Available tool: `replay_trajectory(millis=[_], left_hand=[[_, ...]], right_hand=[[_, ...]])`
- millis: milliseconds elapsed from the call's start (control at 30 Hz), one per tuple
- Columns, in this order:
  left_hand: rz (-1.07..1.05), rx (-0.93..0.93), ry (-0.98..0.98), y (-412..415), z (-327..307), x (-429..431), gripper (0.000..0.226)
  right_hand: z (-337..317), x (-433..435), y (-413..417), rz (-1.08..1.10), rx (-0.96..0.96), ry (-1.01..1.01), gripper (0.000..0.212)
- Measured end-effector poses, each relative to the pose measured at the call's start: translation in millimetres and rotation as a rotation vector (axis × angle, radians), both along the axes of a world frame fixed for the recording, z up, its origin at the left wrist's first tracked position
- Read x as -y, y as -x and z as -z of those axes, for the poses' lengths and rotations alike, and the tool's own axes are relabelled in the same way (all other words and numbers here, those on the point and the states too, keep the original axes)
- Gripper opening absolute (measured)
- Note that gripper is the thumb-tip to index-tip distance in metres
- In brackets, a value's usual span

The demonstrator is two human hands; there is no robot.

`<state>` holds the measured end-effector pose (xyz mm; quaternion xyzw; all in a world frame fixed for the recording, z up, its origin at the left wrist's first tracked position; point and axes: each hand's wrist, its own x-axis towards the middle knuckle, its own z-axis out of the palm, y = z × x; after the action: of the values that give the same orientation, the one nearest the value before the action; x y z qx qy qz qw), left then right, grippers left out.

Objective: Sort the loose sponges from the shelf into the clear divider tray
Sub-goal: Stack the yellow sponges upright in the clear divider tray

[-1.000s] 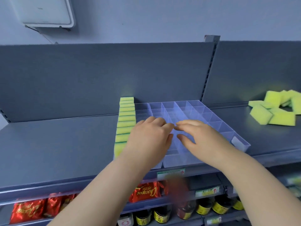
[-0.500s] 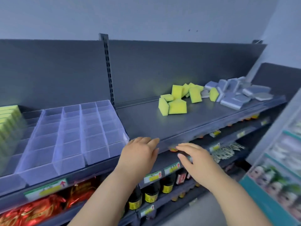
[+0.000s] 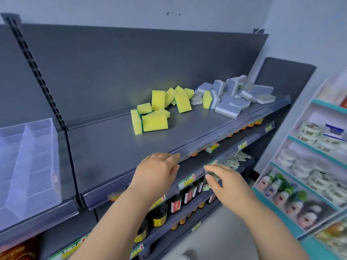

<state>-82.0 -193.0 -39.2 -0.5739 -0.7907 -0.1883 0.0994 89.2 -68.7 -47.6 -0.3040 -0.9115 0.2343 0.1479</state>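
Dark grey shelving [image 3: 131, 62] against a pale wall [image 3: 131, 8], teal-edged rack [image 3: 317, 151] at right.

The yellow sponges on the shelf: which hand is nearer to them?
The left hand. It is at the front edge of the shelf, straight in front of the yellow sponges. The right hand is lower and further right, away from the shelf.

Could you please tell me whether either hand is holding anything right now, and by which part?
Nothing is held. The left hand and right hand are both open and empty, short of the yellow sponges on the shelf.
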Motion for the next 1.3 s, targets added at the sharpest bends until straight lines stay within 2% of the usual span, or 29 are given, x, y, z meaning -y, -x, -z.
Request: replay_trajectory(millis=[167, 267, 400, 500, 567, 833, 1033, 1133, 1233, 1300], left_hand=[[-0.011, 0.030, -0.053, 29, 4, -71, 0.042], [-0.022, 0.047, -0.080, 53, -1, -115, 0.039], [-0.015, -0.020, -0.127, 79, -12, -174, 0.026], [0.003, -0.009, -0.064, 94, -15, -209, 0.021], [-0.033, 0.005, -0.008, 100, -17, -227, 0.029], [-0.353, 0.046, 0.191, 129, -22, -291, 0.051], [-0.587, 0.097, 0.279, 144, -25, -334, 0.075], [-0.676, 0.091, 0.286, 148, -25, -346, 0.085], [-0.741, 0.051, 0.281, 144, -27, -353, 0.086], [-0.778, 0.057, 0.253, 138, -28, -356, 0.082]], right_hand=[[-5, -71, 27, -0.003, -0.017, -0.072, 0.033], [-19, -118, 44, 0.011, -0.024, -0.098, 0.032], [-37, -175, 60, 0.027, -0.054, -0.080, 0.031], [-38, -205, 72, 0.023, -0.090, -0.065, 0.029], [-38, -224, 81, 0.009, -0.112, -0.052, 0.027], [-49, -320, 137, -0.161, -0.132, -0.073, 0.025], [-55, -397, 190, -0.286, 0.000, -0.158, 0.033], [-55, -418, 217, -0.325, 0.106, -0.272, 0.036], [-53, -429, 236, -0.339, 0.280, -0.463, 0.044], [-50, -431, 243, -0.350, 0.339, -0.512, 0.050]])
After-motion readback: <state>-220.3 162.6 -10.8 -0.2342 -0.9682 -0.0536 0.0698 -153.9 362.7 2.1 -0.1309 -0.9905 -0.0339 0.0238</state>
